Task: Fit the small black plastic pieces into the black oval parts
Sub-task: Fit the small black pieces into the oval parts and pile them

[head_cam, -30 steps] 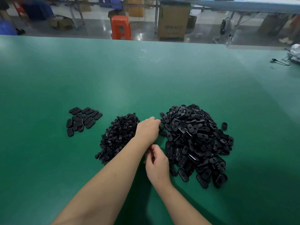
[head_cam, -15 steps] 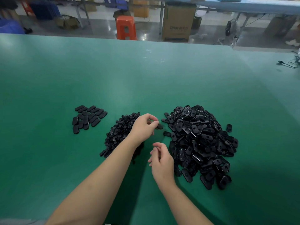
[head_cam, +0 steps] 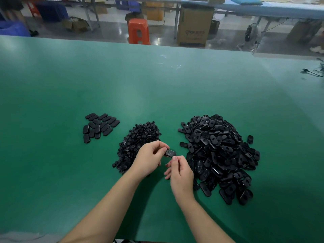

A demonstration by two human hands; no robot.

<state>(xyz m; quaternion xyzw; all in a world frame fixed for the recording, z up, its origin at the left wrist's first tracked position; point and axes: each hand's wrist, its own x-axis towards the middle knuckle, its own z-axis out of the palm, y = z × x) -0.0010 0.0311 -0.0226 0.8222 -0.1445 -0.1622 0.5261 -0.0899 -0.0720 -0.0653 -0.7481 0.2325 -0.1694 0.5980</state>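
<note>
The left hand (head_cam: 150, 157) pinched an oval part (head_cam: 170, 153) by its left end, long axis running out rightward above the table (head_cam: 175, 88) near its front edge, and the right hand (head_cam: 179, 170), fingers curled, sat just beneath — holding a piece? Couldn't tell.

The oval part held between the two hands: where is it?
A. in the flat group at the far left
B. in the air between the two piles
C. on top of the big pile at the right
B: the left hand pinches the oval part above the table, between the small pieces and the oval pile.
</note>
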